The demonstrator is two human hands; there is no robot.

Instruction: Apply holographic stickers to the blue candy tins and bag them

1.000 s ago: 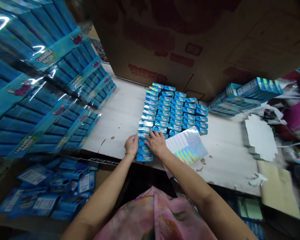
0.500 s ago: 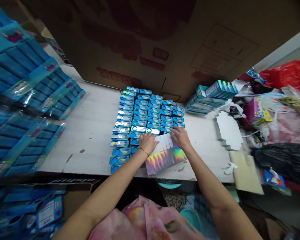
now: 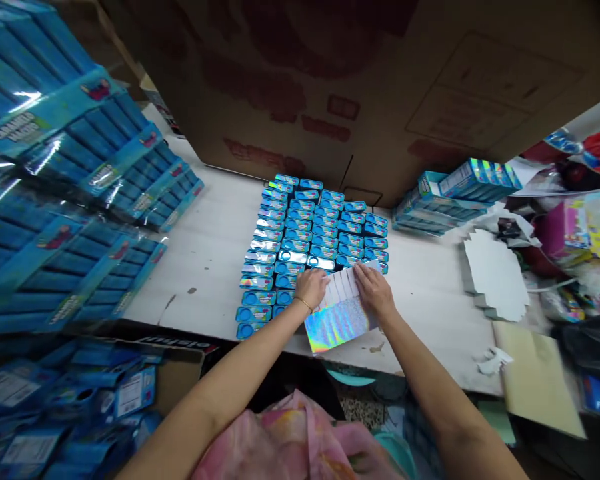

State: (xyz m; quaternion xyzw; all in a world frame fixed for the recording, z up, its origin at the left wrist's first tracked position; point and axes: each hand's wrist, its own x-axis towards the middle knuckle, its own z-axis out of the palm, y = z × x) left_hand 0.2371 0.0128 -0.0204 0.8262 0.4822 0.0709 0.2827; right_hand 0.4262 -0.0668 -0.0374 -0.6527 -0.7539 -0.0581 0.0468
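In front of me, near the table's front edge, lies a set of shiny holographic cardboard pieces [image 3: 340, 327] with a row of white flaps along the far side. My left hand [image 3: 311, 289] is closed at the left end of the flaps, its fingers curled and partly hidden. At the right end, my right hand [image 3: 374, 288] grips the flaps with fingers bent over them. Just beyond both hands stand rows of small blue boxes [image 3: 297, 235] with round marks on top; a few at the near right are partly covered by the cardboard.
A large brown carton [image 3: 290, 87] walls off the back. Stacked blue display packs in clear wrap [image 3: 105, 177] rise at left, above a carton of blue boxes [image 3: 130, 393]. More blue packs [image 3: 440, 200], a white cut-out card stack [image 3: 495, 273] and bags are on the right.
The view has swung left, so everything appears shifted right. The sheen on the cardboard has turned from red and yellow to mostly blue as it tilts slightly. Both hands remain on it.
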